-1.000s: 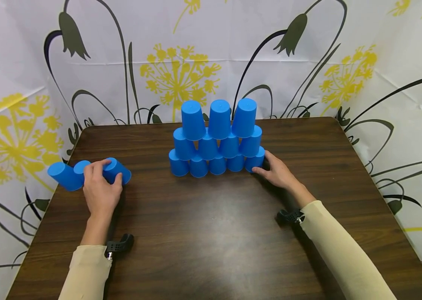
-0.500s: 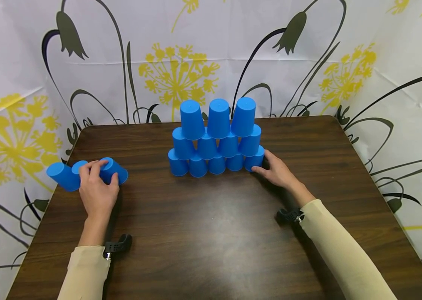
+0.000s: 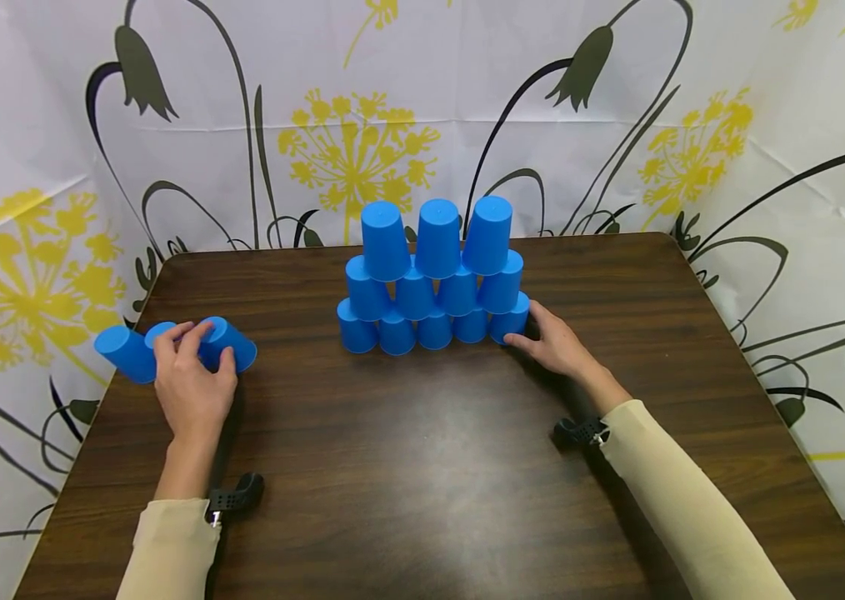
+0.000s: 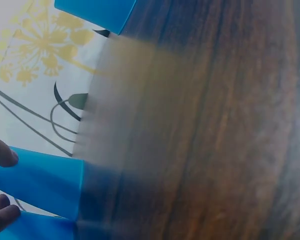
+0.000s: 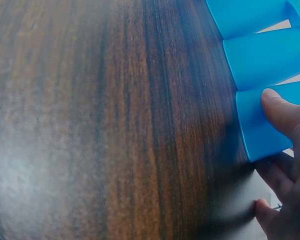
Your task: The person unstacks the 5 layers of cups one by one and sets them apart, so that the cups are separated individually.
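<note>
Three tiers up, our blue cup tower (image 3: 438,240) stands toward the table's (image 3: 422,467) back; picking up for tier no. 4 looks in hand. Our L hand (image 3: 193,385) pinches the R-most spare cup (image 3: 232,347) btwn thumb & fingers; our R hand (image 3: 559,343) holds the tower's bottom-R cup (image 3: 510,323), thumb in front. Next prob. calls for lifting w/o bumping the adjacent spare cups (image 3: 125,353).
</note>
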A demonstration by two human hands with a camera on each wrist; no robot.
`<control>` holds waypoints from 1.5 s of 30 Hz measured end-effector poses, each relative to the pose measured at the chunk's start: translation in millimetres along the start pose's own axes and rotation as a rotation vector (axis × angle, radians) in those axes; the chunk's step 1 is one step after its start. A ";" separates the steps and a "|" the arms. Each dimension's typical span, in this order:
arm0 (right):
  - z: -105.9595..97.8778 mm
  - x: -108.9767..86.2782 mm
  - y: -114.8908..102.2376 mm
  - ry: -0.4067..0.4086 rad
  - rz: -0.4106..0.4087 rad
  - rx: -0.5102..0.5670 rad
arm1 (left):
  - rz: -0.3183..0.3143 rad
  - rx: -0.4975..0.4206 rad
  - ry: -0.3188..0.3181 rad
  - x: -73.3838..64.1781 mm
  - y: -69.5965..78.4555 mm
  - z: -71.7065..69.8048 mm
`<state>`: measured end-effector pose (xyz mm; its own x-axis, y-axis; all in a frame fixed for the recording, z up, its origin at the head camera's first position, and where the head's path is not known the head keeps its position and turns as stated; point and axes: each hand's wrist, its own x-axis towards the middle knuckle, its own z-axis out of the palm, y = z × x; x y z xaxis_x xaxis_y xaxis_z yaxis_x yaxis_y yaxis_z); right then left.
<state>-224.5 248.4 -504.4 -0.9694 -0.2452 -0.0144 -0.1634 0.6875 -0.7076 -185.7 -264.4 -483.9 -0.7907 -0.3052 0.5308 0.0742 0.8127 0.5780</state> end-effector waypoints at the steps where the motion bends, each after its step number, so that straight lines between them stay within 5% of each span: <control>1: 0.0 0.2 -0.1 0.000 -0.002 0.000 | 0.012 0.000 0.012 0.5 0.8 -0.9; 7: -0.4 0.5 0.3 0.002 -0.004 -0.003 | 0.169 -0.048 0.101 6.6 21.4 -6.4; 13: -0.2 0.7 0.4 0.000 -0.006 -0.004 | 0.385 -0.209 0.147 17.7 78.0 -5.1; 18: -1.7 -0.9 0.4 0.002 -0.009 -0.003 | 0.487 -0.388 0.071 25.7 135.6 9.5; 26: -1.0 -1.5 1.6 0.005 -0.012 -0.007 | 0.540 -0.427 -0.115 41.9 195.8 37.6; 32: -0.5 -0.9 1.7 0.009 -0.015 -0.006 | 0.498 -0.474 -0.186 51.3 209.8 51.9; 45: 0.3 -0.7 2.6 0.008 -0.018 -0.006 | 0.455 -0.564 -0.233 51.6 208.5 61.6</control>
<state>-224.2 250.2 -506.5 -0.9677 -0.2521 0.0036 -0.1815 0.6870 -0.7036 -248.5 -80.1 -374.2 -0.7108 0.1626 0.6843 0.6735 0.4377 0.5956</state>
